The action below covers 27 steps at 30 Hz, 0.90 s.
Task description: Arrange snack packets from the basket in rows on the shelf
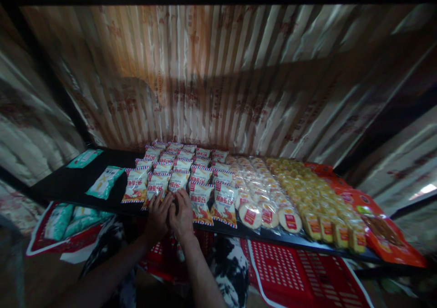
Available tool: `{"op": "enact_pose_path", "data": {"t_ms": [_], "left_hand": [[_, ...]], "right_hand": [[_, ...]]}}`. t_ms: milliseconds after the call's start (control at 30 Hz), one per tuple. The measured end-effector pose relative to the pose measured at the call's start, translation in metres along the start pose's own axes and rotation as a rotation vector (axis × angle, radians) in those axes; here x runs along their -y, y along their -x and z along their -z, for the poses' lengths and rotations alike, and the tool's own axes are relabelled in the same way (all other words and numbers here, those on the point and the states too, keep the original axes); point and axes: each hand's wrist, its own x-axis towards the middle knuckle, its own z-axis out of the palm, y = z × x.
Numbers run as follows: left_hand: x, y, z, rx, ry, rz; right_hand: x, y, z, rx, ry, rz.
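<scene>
White snack bags with red print and striped edges stand in rows on a black shelf [112, 205]. At the front row, my left hand [160, 213] has its fingers bent against the lower part of one snack bag [157, 183]. Close beside it, my right hand [181, 213] grips the bottom of the neighbouring snack bag [178, 179], its fingers on the front. The two thumbs nearly meet below the bags. To the right of my hands, another snack bag [200, 202] leans in the same row. The bags' lower edges are partly hidden by my fingers.
Left on the shelf lie two teal packets [105, 182]. Rightward stand wrapped round biscuits [251, 215], yellow wrapped cakes [312, 226] and orange packs [378, 224]. Below are red baskets [283, 271], the left one holding teal packets [58, 221]. A striped curtain [211, 80] hangs behind.
</scene>
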Motion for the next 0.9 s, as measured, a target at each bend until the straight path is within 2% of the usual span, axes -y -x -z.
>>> {"op": "enact_pose_path", "data": {"t_ms": [167,333,533,667,800,900], "left_hand": [[-0.001,0.004,-0.007,0.009,-0.035,-0.023],[-0.004,0.001,-0.007,-0.034,-0.050,-0.002],[-0.002,0.004,-0.007,-0.012,-0.101,-0.048],[0.001,0.007,-0.010,-0.007,-0.137,-0.056],[0.000,0.006,-0.011,-0.014,-0.157,-0.045],[-0.001,0.005,-0.010,-0.015,-0.153,-0.042]], "right_hand": [[-0.006,0.006,-0.007,0.009,0.072,-0.043],[-0.006,0.008,-0.006,-0.014,0.108,-0.029],[-0.009,0.008,-0.008,-0.025,0.096,0.008],[-0.007,0.011,0.004,-0.085,0.107,0.069],[-0.012,0.015,0.027,-0.176,0.163,0.124],[-0.021,0.020,0.042,-0.237,0.222,0.113]]}}
